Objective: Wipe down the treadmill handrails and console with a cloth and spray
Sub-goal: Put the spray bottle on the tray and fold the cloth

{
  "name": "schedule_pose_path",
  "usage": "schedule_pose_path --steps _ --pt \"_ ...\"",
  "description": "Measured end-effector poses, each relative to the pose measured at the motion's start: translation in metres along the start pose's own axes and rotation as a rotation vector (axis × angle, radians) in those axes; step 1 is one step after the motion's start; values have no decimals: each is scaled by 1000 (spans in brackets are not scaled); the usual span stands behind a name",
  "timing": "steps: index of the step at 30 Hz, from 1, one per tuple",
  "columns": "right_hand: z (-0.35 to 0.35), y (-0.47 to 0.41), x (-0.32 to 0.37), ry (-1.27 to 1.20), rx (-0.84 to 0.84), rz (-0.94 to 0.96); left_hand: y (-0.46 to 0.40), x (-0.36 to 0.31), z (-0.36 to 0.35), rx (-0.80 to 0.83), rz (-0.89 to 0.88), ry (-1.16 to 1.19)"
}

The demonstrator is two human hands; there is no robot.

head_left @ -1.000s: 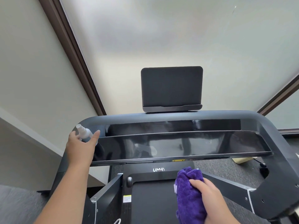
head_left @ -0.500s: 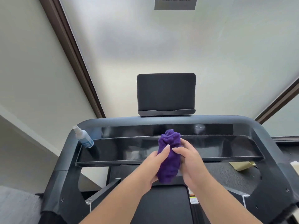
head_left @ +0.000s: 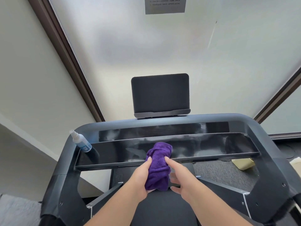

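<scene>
Against the bunched purple microfibre cloth (head_left: 158, 167), the left hand (head_left: 141, 178) curls its fingers (head_left: 149, 160) round the left side and grips the bundle, the forearm running down and left from the cloth to the bottom edge. On the cloth's right side the right hand (head_left: 180, 178) lays one extended fingertip against the fabric near its upper part, while the other fingers spread loose and straight just right of the cloth's lower half; whether they touch it is hard to tell from this angle. The right forearm runs down and right from the cloth.

The cloth's top rests over the front lip of the glossy black treadmill console tray (head_left: 211, 149), about midway along it. Pale smears show on the tray's surface to the right of the cloth. Far left of the cloth, at the tray's left end, a small clear spray bottle with a white nozzle and bluish label (head_left: 81, 141) stands tilted against the rounded dark grey handrail frame (head_left: 68, 157). Above the cloth, beyond the frame's top bar, a black rounded tablet stand (head_left: 160, 93) sits upright. A grey notice sheet (head_left: 164, 4) hangs on the frosted panel high above the cloth. Right of the cloth, below the tray's right end, a pale yellow object (head_left: 242, 163) lies on the dark carpet.
</scene>
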State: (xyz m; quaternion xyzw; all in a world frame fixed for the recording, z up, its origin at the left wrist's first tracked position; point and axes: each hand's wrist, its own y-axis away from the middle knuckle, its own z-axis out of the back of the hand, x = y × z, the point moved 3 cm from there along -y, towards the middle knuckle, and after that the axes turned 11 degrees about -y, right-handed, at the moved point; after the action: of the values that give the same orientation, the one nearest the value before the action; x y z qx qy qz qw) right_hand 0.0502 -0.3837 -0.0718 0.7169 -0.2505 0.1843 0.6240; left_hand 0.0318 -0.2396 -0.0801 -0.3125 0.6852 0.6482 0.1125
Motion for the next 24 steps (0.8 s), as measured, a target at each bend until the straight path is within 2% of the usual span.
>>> schedule_pose_path --steps 3,5,8,15,19,24 --pt "-1 6 -1 -163 143 -34 4 5 -2 54 17 24" --pt "-1 9 0 -200 187 11 6 6 -3 61 16 -15" --pt "3 7 0 -188 118 137 9 5 -4 47 -9 -67" --pt "10 7 8 -207 50 261 4 1 7 -61 -153 -45" --pt "18 8 21 -229 57 325 13 -13 13 19 -203 108" --pt "13 18 53 -341 198 401 26 -45 12 165 -244 184"
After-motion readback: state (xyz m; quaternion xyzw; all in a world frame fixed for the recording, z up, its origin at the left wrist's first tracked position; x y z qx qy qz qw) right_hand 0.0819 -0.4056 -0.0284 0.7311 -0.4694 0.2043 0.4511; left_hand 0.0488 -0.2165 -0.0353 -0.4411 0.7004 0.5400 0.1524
